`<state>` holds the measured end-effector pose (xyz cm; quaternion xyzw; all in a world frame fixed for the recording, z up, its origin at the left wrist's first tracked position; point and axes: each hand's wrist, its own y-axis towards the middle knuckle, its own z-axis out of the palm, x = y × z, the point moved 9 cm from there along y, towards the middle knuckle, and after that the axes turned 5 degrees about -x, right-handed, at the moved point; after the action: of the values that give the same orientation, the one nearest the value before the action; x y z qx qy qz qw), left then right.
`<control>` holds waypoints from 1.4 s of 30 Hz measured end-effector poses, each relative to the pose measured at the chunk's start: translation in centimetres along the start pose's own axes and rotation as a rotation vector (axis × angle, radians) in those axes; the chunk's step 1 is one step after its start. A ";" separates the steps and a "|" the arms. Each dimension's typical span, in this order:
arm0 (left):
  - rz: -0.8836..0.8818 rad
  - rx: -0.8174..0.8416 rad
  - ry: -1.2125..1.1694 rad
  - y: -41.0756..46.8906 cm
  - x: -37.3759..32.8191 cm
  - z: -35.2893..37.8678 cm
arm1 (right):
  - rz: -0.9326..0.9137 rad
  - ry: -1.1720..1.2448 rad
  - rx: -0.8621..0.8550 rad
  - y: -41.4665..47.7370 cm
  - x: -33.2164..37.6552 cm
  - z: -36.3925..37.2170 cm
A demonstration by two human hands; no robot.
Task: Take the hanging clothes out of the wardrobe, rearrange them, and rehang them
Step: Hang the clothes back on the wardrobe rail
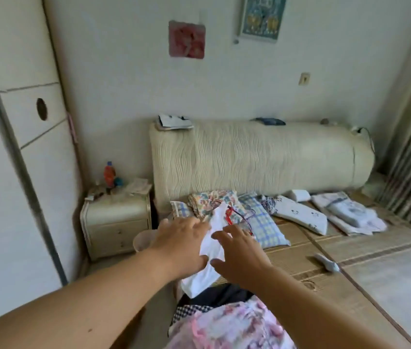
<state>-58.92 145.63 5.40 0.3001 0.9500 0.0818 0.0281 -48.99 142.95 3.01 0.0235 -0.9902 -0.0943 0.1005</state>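
White garment (208,248), one, between left hand (180,244), right hand (240,259).

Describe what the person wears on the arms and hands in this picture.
Nothing is worn that shows. The left hand and the right hand are bare, with no glove, watch or bracelet visible, and no sleeve comes into view up either arm.

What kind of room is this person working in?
Most likely a home bedroom: a bed with a padded headboard and pillows, a bedside cabinet beside it, and a tall wardrobe on the left.
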 end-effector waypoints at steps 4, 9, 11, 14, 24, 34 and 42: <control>0.102 0.168 -0.036 2.3 -4.2 6.2 | 0.195 0.017 0.109 -3.4 -7.8 4.3; 0.202 0.277 -0.116 5.2 -6.1 11.0 | 0.382 0.028 0.145 -5.7 -13.5 7.3; 0.265 0.331 -0.169 7.1 -6.6 13.4 | 0.507 0.038 0.143 -6.1 -15.8 9.0; 0.342 0.380 -0.216 8.6 -6.5 15.8 | 0.610 0.009 0.149 -6.7 -17.6 10.8; 0.526 0.549 -0.230 16.9 -4.0 24.8 | 1.021 0.133 0.104 -5.1 -20.3 17.6; 0.639 0.673 -0.261 17.5 -12.5 31.1 | 1.197 0.159 0.161 -10.1 -26.0 20.3; 0.617 0.719 -0.219 20.8 -19.1 38.7 | 1.209 0.150 0.240 -11.7 -33.8 24.4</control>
<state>-27.59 156.81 -29.01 0.5653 0.7763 -0.2790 -0.0030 -20.52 138.13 -29.31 -0.5238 -0.8223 0.0930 0.2019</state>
